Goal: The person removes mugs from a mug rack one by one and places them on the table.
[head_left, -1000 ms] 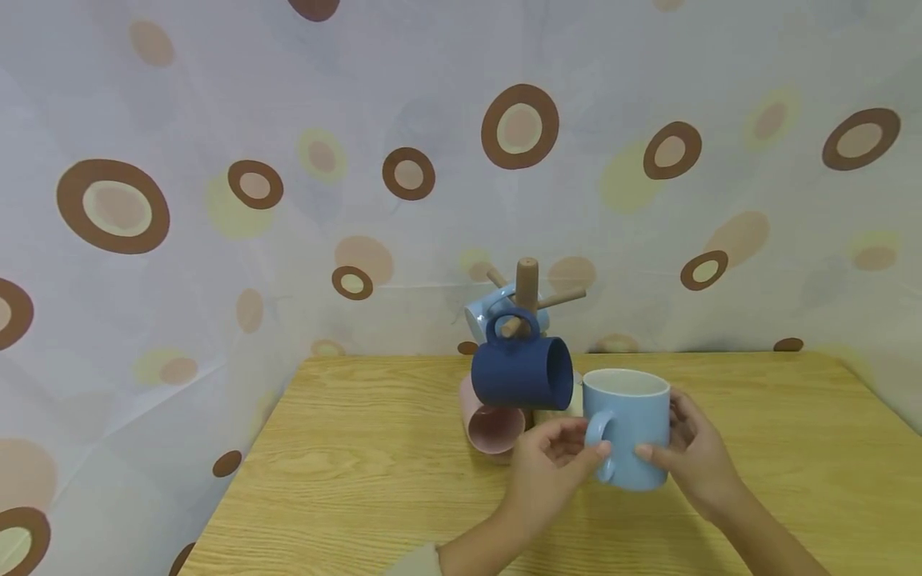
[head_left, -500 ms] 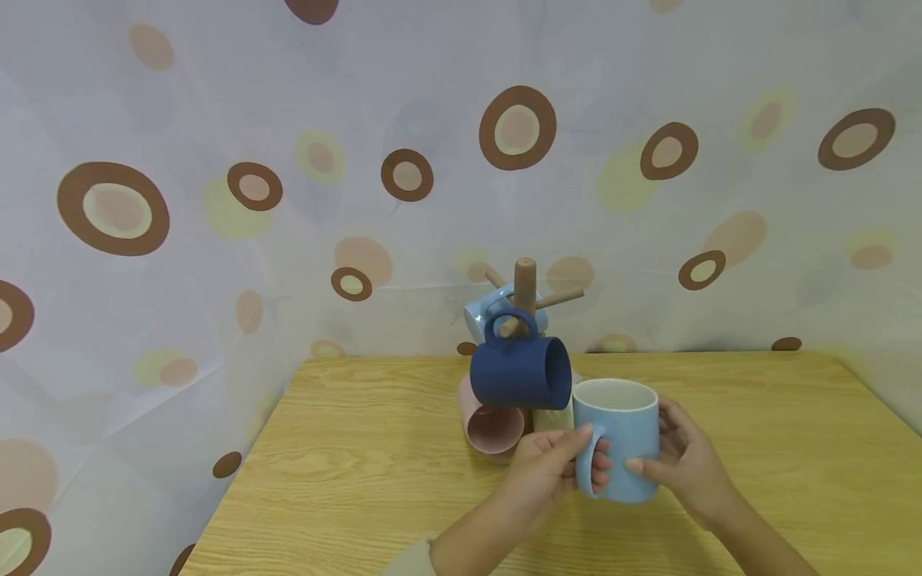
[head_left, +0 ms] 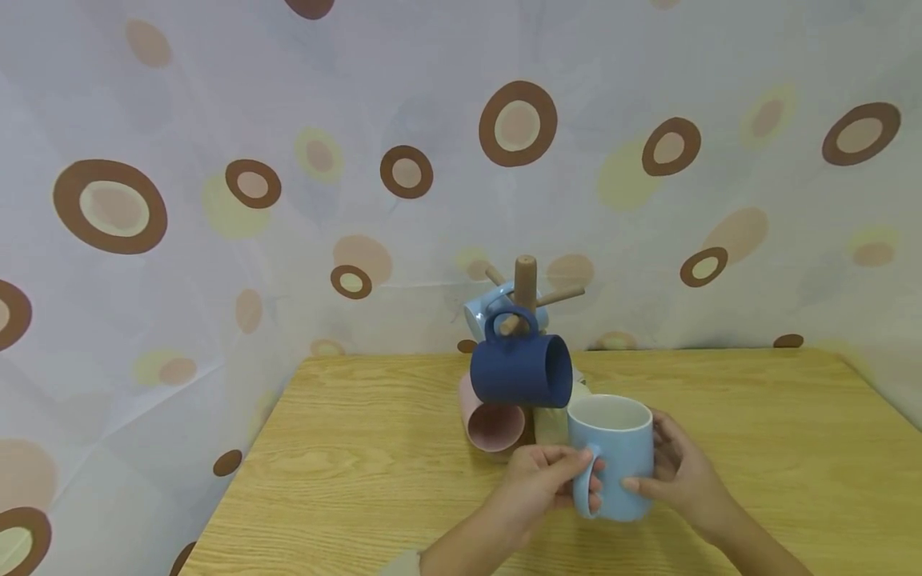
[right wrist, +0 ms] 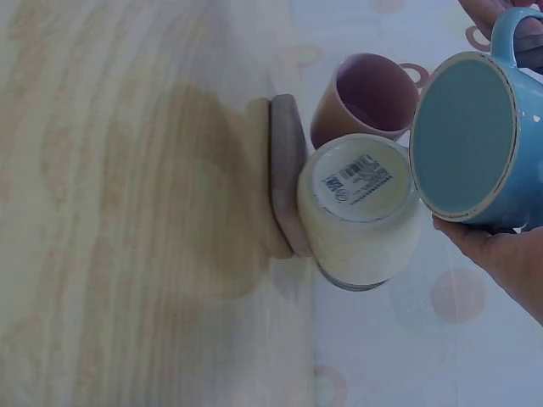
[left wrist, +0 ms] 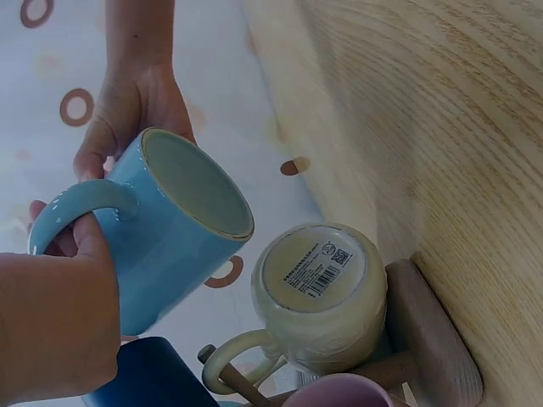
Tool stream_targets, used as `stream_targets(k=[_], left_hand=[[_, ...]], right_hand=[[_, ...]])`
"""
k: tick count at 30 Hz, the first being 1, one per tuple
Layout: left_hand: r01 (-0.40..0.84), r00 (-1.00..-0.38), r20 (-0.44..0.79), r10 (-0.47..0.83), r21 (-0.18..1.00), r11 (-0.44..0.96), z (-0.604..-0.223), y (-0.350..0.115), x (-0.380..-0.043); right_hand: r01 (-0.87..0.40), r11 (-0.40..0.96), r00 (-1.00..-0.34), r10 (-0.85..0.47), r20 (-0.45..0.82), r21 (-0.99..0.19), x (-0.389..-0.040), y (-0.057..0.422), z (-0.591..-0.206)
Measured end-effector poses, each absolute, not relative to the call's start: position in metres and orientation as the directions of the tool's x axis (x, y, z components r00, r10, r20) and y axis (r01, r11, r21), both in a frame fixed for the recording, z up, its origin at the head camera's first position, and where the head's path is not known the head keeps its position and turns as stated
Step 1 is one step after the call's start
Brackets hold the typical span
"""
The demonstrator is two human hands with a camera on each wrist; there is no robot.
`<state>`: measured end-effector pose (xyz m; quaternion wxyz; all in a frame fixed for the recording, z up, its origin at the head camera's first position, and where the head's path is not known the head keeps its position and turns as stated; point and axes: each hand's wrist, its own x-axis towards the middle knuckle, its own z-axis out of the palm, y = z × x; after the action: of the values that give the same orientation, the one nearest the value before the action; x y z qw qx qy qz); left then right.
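Both hands hold a light blue mug (head_left: pixel 621 460) above the table, upright with its white inside facing up. My left hand (head_left: pixel 529 484) pinches the handle, thumb on top and fingertips showing through the loop. On the far side, my right hand (head_left: pixel 687 476) grips the mug's body, thumb across the front. Just left of this mug, a navy mug (head_left: pixel 507 372) hangs by its handle from a wooden mug tree (head_left: pixel 526 280). In the left wrist view, the held mug's bottom shows near a cream mug (left wrist: pixel 339 331) that hangs with its labelled base outward.
Below the navy mug hangs a pink mug (head_left: pixel 475 412), mouth toward me. Another light blue mug (head_left: pixel 475 316) is on the tree's far side. One upper peg (head_left: pixel 569 296) sticks out to the right. The wooden table (head_left: pixel 360 480) meets a patterned cloth (head_left: pixel 432 80) behind.
The light blue mug has come down and slightly left, nearer to me. My left hand has closed its pinch on the handle, fingers now through the loop; the right hand has kept its hold.
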<state>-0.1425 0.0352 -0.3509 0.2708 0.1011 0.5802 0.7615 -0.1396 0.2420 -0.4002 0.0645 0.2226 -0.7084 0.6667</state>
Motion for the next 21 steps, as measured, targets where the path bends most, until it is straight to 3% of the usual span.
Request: stream_targets(k=[6,13,21], left_hand=[[-0.326,-0.838,-0.228,0.496,0.938,-0.119,-0.357,0.033,-0.137],[-0.359,-0.803,-0.298,0.516,0.933,-0.019,-0.367,0.023,-0.133],[-0.358,-0.798,-0.285,0.531,0.933,-0.036,-0.375,0.01,-0.124]], right_hand=[[-0.441,0.066,-0.87,-0.276,0.408,-0.895,-0.138,0.239,-0.409],[-0.485,0.073,-0.841,-0.313,0.442,-0.871,-0.133,0.233,-0.416],[-0.482,0.137,-0.838,-0.361,0.409,-0.866,-0.131,0.219,-0.419]])
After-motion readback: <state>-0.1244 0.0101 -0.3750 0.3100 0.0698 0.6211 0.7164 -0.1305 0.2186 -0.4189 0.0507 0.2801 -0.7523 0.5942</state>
